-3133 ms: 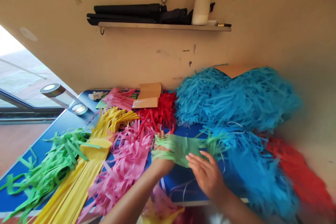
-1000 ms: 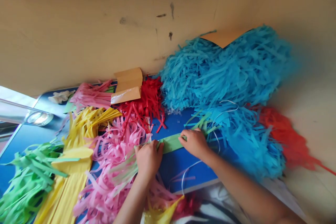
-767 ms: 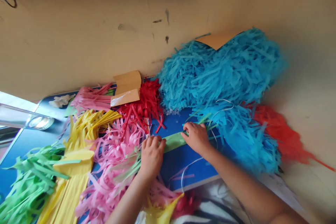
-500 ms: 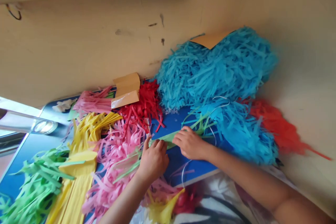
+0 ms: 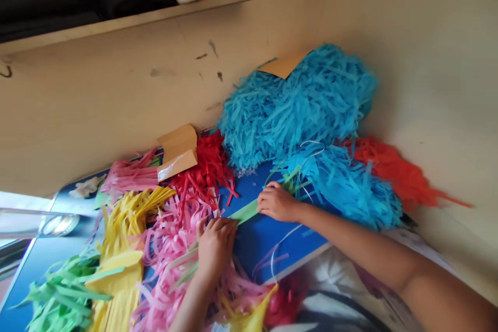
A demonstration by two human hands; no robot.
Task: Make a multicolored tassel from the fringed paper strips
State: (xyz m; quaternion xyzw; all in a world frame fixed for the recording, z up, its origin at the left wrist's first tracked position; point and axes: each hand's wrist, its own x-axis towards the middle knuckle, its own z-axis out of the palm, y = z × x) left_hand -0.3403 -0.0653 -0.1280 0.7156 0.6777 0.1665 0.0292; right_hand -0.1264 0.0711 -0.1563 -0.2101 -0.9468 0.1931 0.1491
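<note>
A green tissue paper fringe [image 5: 247,212] is stretched between my hands, low over the blue table. My left hand [image 5: 217,246] has its fingers closed on the near left end, and some pale green strips trail beneath it over the pink fringe [image 5: 182,249]. On the far side my right hand [image 5: 278,202] grips the same green paper with bent fingers; loose green strips spread out beyond it toward a blue tissue bundle [image 5: 350,184]. A thin white string [image 5: 286,238] curves past the right wrist down to a yellow tissue piece [image 5: 252,314].
The blue table [image 5: 268,254] stands against the wall. A large blue tissue heap [image 5: 299,109], red fringe [image 5: 213,166], yellow fringe [image 5: 130,218] and green fringe [image 5: 64,290] surround the hands. Orange-red tissue [image 5: 397,171] lies right. A brown card [image 5: 179,150] sits behind; a shelf [image 5: 128,21] hangs above.
My hands have moved apart along the green paper, the left one shifting left and nearer, so more paper shows flat between them. The camera view has turned right and tilted up slightly.
</note>
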